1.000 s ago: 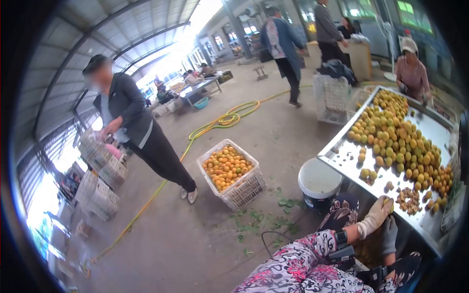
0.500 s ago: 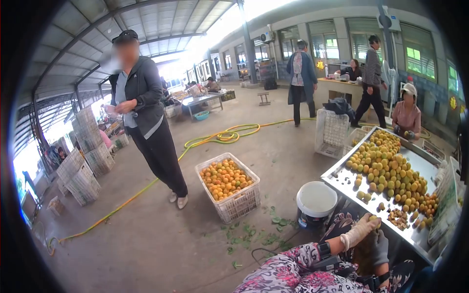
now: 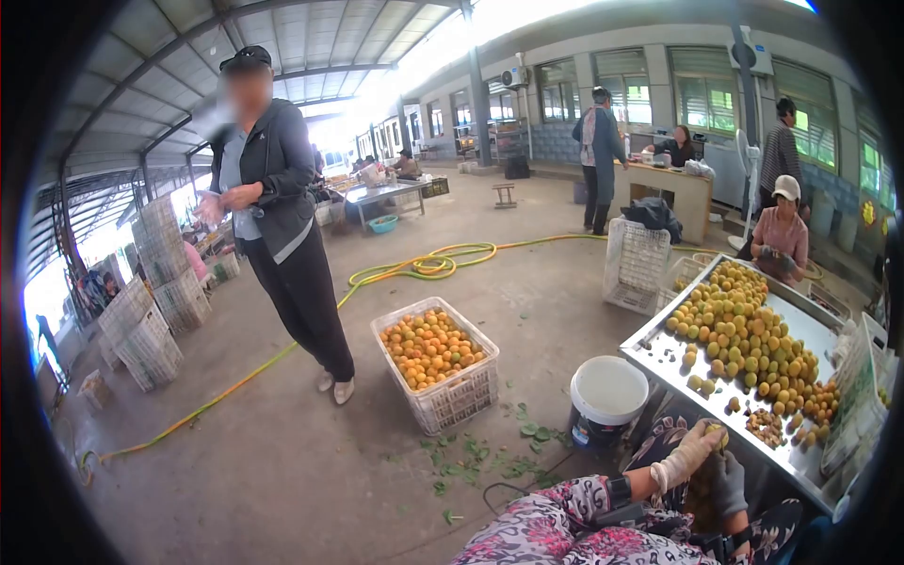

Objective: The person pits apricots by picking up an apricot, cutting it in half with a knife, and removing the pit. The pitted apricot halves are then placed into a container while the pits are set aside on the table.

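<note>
Fruit (image 3: 718, 434), one, yellowish: in the gloved fingers of your left hand (image 3: 686, 458), at the near edge of the worktop (image 3: 648, 341). Change: none clear at your hands, the same pose as a moment ago; a striped-top walker (image 3: 780, 151) has moved off to the far right. Meaning, as judged: your handling of the piece carries on undisturbed. Left hand: cream glove, closed on the fruit. Right hand (image 3: 729, 484): grey glove, just below and beside it, finger state too hidden to tell. Heap of fruit (image 3: 758, 344): on the worktop, beyond your hands, to the far right. Small brown bits (image 3: 766, 427): one patch, nearer you than most of the heap. Bucket (image 3: 599, 412), white-rimmed: floor, left of your hands. Crate (image 3: 460, 399), filled with orange fruit: floor, farther left.
</note>
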A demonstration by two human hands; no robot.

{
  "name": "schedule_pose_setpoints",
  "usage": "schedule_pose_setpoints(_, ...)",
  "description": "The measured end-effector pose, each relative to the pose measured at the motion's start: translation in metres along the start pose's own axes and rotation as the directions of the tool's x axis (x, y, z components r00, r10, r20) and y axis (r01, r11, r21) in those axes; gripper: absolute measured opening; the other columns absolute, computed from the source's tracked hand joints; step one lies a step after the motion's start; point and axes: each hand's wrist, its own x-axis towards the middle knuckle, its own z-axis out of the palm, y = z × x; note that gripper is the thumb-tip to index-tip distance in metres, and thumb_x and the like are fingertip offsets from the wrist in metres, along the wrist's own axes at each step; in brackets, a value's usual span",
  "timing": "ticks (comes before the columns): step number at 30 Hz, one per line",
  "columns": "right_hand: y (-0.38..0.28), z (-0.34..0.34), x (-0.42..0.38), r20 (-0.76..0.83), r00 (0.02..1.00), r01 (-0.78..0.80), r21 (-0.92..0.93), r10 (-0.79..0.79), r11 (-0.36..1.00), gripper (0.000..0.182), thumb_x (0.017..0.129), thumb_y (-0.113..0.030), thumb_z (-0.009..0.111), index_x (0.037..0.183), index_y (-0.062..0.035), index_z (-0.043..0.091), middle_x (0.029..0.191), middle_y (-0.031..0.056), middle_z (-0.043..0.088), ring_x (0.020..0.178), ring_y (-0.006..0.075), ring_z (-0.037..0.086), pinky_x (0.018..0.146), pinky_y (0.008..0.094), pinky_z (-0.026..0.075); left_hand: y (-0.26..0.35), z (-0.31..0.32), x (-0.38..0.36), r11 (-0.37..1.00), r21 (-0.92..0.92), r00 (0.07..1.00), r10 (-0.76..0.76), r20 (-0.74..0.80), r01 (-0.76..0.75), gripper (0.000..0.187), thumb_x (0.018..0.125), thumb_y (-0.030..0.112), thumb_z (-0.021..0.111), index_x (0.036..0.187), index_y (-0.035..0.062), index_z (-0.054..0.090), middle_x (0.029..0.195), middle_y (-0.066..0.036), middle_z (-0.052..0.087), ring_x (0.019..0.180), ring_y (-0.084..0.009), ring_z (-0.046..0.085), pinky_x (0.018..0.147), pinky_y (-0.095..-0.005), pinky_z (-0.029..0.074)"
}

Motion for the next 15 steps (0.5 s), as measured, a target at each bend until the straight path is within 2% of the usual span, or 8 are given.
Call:
schedule_pose_setpoints(4, -0.002, 0.005, 0.004, -0.001, 1.0, -0.005, 0.021, 0.005, 1.0, 0.024, 0.094, -0.021, 0.048, 0.09, 0.0007, 0.057, 0.073, 0.0033, 0.06, 0.067, 0.0087, 0.051, 0.059, 0.0273, 0.044, -0.005, -0.005, 0.005, 1.0, -0.021, 1.0, -0.016, -0.015, 0.015, 0.038, 0.09, 0.031, 0.056, 0.119, 0.0073, 0.049, 0.103, -0.007, 0.054, 0.097, -0.0127, 0.051, 0.084, -0.0258, 0.041)
schedule_pose_setpoints(7, -0.015, 0.01, 0.006, 0.027, 0.996, -0.091, 0.029, 0.09, 0.995, 0.023, 0.094, -0.02, 0.048, 0.089, 0.0005, 0.057, 0.072, 0.0043, 0.059, 0.067, 0.0086, 0.05, 0.059, 0.028, 0.043, -0.012, -0.013, 0.011, 1.0, -0.022, 1.0, -0.006, -0.01, 0.006, 0.039, 0.091, 0.031, 0.055, 0.119, 0.0053, 0.048, 0.105, -0.008, 0.053, 0.098, -0.0131, 0.05, 0.085, -0.0256, 0.041)
schedule_pose_setpoints(10, -0.014, 0.013, 0.01, 0.047, 0.997, -0.053, -0.046, 0.055, 0.998, 0.023, 0.093, -0.02, 0.048, 0.088, 0.0006, 0.056, 0.071, 0.0046, 0.059, 0.066, 0.0085, 0.05, 0.058, 0.028, 0.043, -0.013, -0.023, 0.009, 0.996, -0.087, 1.0, -0.013, -0.022, 0.011, 0.041, 0.09, 0.031, 0.055, 0.12, 0.0036, 0.047, 0.106, -0.008, 0.052, 0.099, -0.0131, 0.05, 0.085, -0.0253, 0.041)
schedule_pose_setpoints(12, -0.015, 0.017, 0.017, 0.067, 0.997, -0.018, -0.224, 0.034, 0.974, 0.024, 0.094, -0.021, 0.048, 0.086, 0.0004, 0.056, 0.069, 0.0042, 0.058, 0.065, 0.0088, 0.05, 0.057, 0.0282, 0.042, -0.007, -0.032, 0.006, 0.99, -0.138, 0.999, -0.04, -0.011, 0.038, 0.042, 0.09, 0.032, 0.056, 0.121, 0.004, 0.046, 0.108, -0.008, 0.052, 0.101, -0.013, 0.05, 0.086, -0.0248, 0.041)
schedule_pose_setpoints(15, -0.024, 0.027, 0.028, 0.071, 0.995, -0.062, -0.13, 0.072, 0.989, 0.025, 0.094, -0.021, 0.048, 0.084, 0.0007, 0.056, 0.068, 0.0048, 0.058, 0.064, 0.0097, 0.051, 0.057, 0.0284, 0.043, -0.001, -0.044, 0.011, 0.979, -0.193, 0.997, -0.07, 0.011, 0.071, 0.045, 0.09, 0.034, 0.055, 0.122, 0.0041, 0.046, 0.11, -0.009, 0.051, 0.102, -0.0145, 0.05, 0.088, -0.0264, 0.041)
